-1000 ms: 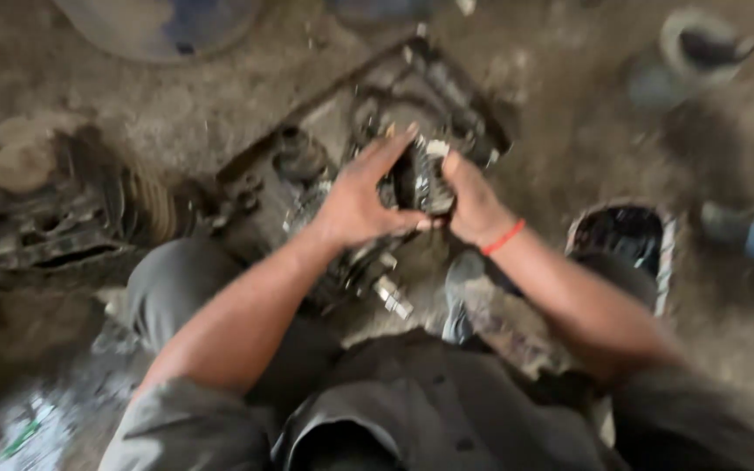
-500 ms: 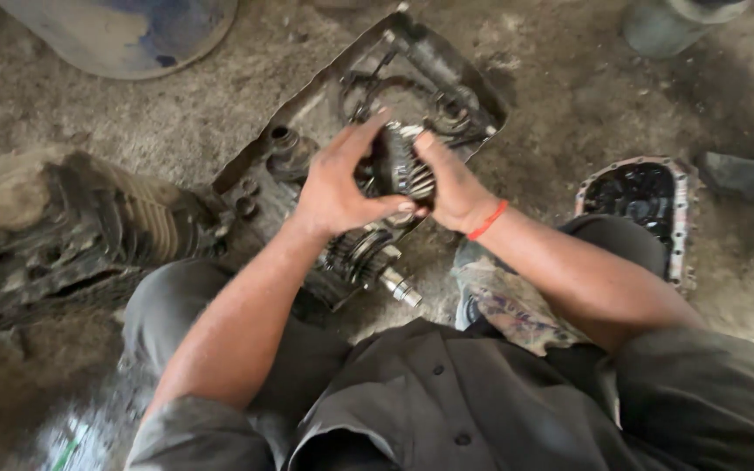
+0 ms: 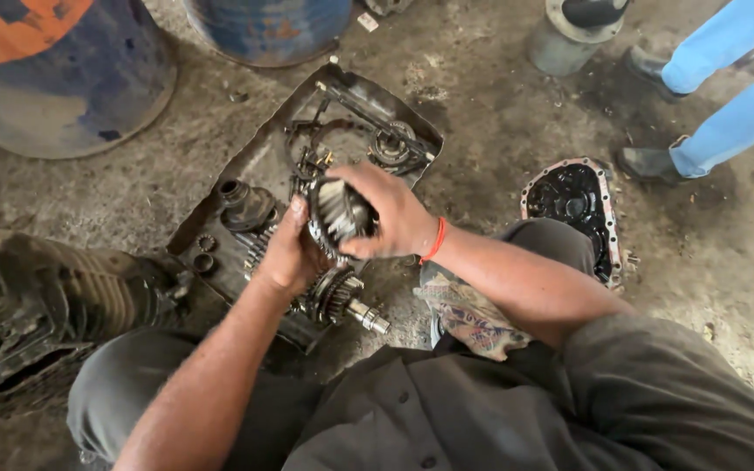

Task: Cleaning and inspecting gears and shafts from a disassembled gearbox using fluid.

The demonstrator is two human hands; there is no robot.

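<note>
Both hands, left [image 3: 285, 253] and right [image 3: 386, 214], grip a greasy toothed steel gear [image 3: 339, 214]; oily fingers could let it slip onto the dented metal tray [image 3: 246, 170].

L hand [image 3: 288, 253] + R hand [image 3: 390, 214] clenched together

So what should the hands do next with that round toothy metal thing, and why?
Probably lower the gear cluster gently toward the metal tray. Both the left hand and the right hand grip it in the air above the tray, where a geared shaft and other oily parts already lie. It looks greasy, so keeping two hands on seems safest.
</note>
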